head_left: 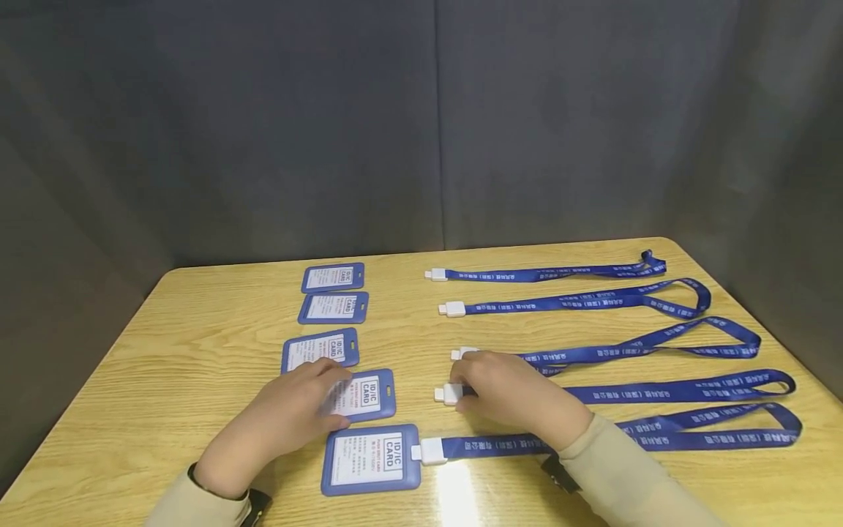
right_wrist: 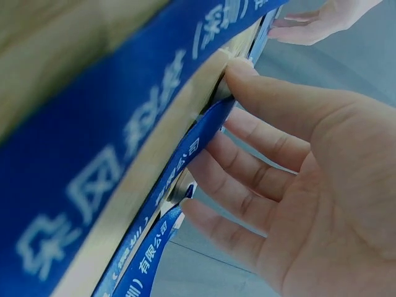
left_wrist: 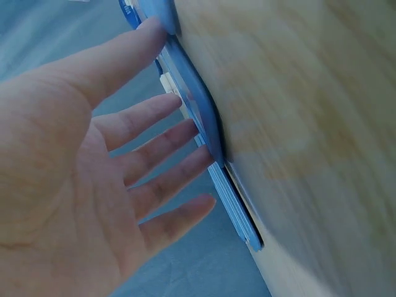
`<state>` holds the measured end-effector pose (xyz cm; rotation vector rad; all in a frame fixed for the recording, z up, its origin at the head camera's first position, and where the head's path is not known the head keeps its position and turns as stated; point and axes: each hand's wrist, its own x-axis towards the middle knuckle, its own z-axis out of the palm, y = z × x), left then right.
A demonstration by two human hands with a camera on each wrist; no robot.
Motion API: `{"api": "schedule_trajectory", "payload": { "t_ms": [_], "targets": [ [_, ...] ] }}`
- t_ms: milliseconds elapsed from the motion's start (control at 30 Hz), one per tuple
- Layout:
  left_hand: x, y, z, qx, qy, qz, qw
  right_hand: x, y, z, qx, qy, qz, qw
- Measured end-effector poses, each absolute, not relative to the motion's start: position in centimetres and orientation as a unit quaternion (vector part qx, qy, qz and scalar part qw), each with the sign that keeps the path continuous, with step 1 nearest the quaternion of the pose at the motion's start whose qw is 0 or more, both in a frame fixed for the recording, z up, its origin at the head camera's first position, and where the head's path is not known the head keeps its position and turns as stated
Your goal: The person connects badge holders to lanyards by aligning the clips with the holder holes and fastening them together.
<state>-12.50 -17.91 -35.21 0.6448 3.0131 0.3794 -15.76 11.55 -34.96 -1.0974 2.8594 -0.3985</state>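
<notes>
My left hand (head_left: 293, 410) spans a blue ID card holder (head_left: 369, 394), with the thumb at its near edge and the fingers at its far edge. In the left wrist view, the left fingers (left_wrist: 164, 182) are spread and only slightly bent along the holder's rim. My right hand (head_left: 510, 391) pinches a blue lanyard (head_left: 672, 388) just behind its white clip (head_left: 448, 394), thumb on the near side. The clip points at the holder, a gap apart. Nearer me, another card holder (head_left: 372, 465) is joined to the white clip of a lanyard (head_left: 500, 445).
Several more card holders (head_left: 332, 307) lie in a column at the left. Several looped lanyards (head_left: 566, 300) stretch across the right side, clips facing left. Beyond the wooden table (head_left: 197, 329) hangs a dark curtain (head_left: 296, 146).
</notes>
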Motion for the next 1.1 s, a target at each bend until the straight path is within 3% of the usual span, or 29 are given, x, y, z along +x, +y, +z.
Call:
{"api": "schedule_trajectory", "payload": {
  "t_ms": [667,1100],
  "targets": [
    [-12.5,-17.8,-35.3,0.215,0.971,0.105,0.014,-16.9,8.4,-34.6,-0.331,0.935,-0.117,0.057],
    [-12.5,-17.7,-35.3,0.197,0.975,0.105,0.014,-16.2,7.5,-34.5,-0.361,0.926,-0.105,0.024]
  ]
}}
